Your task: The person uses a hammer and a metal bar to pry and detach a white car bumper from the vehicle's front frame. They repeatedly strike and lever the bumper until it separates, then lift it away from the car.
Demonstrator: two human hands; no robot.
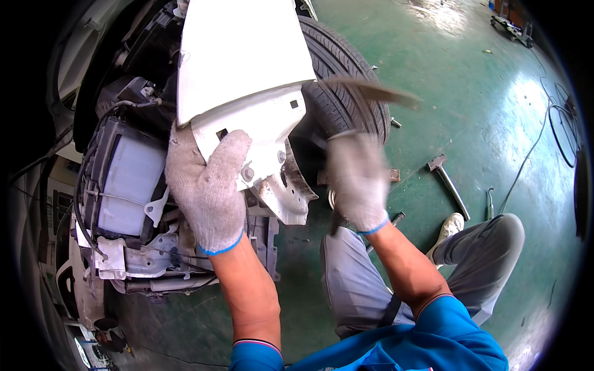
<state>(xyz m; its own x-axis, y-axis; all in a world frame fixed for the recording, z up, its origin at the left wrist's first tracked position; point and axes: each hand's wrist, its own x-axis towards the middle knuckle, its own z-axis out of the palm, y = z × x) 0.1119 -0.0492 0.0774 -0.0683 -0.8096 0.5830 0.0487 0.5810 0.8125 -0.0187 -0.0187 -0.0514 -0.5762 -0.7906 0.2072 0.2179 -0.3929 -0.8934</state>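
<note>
A white car fender (247,55) reaches in from the top, its bent front flange carrying square holes and bolts. My left hand (210,185), in a pale knit glove, grips the flange's left edge with the thumb on its face; the other fingers are partly hidden behind the edge. To the right of the fender, my gloved right hand (357,182) is closed round the handle of a hammer (380,93). Motion smears this hand and the hammer, whose long brownish head is near the fender's lower right corner. A bent metal bracket (288,191) hangs below the flange.
A black tyre (343,74) stands behind the hammer. Exposed car front parts with a whitish tank (133,185) lie at left. On the green floor (433,68) are another hammer (450,185), a hooked tool (490,204) and a black cable (560,130). My bent knee (504,238) is at right.
</note>
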